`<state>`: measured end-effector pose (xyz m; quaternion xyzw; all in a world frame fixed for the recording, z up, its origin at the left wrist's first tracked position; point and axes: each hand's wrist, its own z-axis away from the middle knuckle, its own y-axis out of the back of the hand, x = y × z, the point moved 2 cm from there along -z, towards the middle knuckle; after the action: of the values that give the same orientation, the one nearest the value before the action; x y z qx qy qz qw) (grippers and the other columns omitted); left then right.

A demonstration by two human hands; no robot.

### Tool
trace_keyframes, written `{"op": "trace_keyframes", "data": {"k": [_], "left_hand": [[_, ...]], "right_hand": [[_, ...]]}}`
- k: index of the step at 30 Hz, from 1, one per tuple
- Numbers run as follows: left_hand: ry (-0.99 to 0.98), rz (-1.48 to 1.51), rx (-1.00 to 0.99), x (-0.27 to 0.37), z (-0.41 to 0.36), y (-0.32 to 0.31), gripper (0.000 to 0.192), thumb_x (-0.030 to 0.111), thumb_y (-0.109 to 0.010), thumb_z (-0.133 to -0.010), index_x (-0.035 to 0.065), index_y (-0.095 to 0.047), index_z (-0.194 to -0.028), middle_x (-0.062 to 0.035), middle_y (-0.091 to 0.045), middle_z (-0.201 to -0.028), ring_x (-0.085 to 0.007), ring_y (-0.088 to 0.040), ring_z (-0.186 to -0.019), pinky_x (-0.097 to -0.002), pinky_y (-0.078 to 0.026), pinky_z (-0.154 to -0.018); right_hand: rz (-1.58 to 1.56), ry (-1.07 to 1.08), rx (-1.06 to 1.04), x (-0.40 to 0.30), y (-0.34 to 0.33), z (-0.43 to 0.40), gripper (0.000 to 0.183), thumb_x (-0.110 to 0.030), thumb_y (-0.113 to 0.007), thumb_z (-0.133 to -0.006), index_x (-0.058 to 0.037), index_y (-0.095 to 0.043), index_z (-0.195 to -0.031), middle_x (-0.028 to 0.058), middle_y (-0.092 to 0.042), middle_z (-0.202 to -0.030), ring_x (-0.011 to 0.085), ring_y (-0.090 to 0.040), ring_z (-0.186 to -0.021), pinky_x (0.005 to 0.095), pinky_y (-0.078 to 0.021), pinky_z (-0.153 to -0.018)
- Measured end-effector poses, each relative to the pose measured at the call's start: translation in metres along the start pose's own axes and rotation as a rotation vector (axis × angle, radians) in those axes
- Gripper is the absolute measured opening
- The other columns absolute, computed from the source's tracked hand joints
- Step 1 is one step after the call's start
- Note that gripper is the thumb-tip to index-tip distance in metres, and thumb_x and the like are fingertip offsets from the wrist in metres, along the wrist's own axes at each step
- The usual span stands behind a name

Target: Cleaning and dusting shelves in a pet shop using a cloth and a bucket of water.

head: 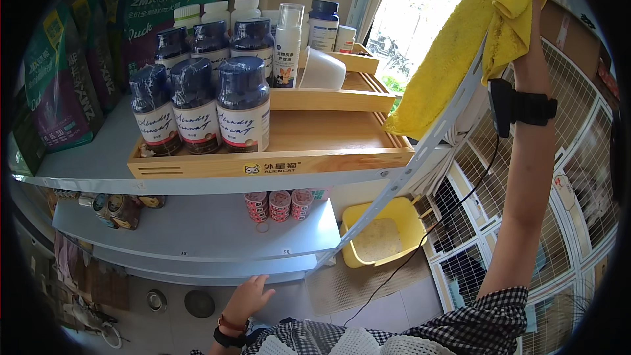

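Note:
My right arm reaches up at the right, with my right hand (535, 15) mostly covered by a yellow cloth (443, 69). The cloth hangs from that hand against the slotted metal post (429, 143) of the shelf unit; my fingers on it are hidden. My left hand (249, 296) is low in front of the lower shelves, holding nothing, thumb apart from the fingers. On the upper shelf stands a stepped wooden display rack (325, 130). Blue-capped supplement bottles (244, 108) fill its left side. A white cup (323, 70) lies tilted beside a white spray bottle (287, 47).
Pet food bags (64, 79) stand at the left. Small stacked tubs (280, 204) and jars (121, 209) are on the shelf below. A yellow litter tray (379, 239) sits on the floor near wire-fronted cages (522, 158). A black cable (443, 222) runs from my right wrist device.

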<state>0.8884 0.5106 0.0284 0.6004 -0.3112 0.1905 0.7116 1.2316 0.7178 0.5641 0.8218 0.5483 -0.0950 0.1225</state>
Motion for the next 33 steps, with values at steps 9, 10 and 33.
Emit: {"op": "trace_keyframes", "data": {"k": [9,10,33], "left_hand": [[-0.016,-0.032,0.017,0.024,0.011,0.026,0.037,0.025,-0.059,-0.081,0.0017,-0.054,-0.109,-0.0178,-0.060,-0.101,-0.0347,-0.057,-0.091,-0.0393,-0.046,-0.078],[-0.185,0.012,0.008,0.042,0.011,0.045,0.032,0.021,-0.060,-0.081,0.0027,-0.056,-0.108,-0.0154,-0.060,-0.099,-0.0328,-0.058,-0.088,-0.0385,-0.047,-0.075],[-0.166,-0.987,0.476,0.320,-0.179,0.264,0.033,0.015,-0.066,-0.077,-0.0026,-0.054,-0.101,-0.0173,-0.060,-0.099,-0.0290,-0.061,-0.089,-0.0360,-0.051,-0.077]], "right_hand": [[-0.090,-0.060,-0.015,0.024,-0.011,0.049,0.041,-0.030,-0.052,-0.090,-0.0041,-0.045,-0.121,0.0104,-0.056,-0.111,0.0183,-0.059,-0.094,0.0305,-0.0511,-0.077],[-0.105,-0.065,-0.018,0.025,-0.013,0.055,0.041,-0.030,-0.052,-0.090,-0.0041,-0.045,-0.121,0.0104,-0.055,-0.111,0.0183,-0.059,-0.094,0.0305,-0.0511,-0.077],[-0.294,-0.103,-0.067,0.059,-0.014,0.095,0.041,-0.032,-0.050,-0.090,-0.0044,-0.045,-0.121,0.0103,-0.055,-0.113,0.0188,-0.058,-0.097,0.0318,-0.0506,-0.080]]}}
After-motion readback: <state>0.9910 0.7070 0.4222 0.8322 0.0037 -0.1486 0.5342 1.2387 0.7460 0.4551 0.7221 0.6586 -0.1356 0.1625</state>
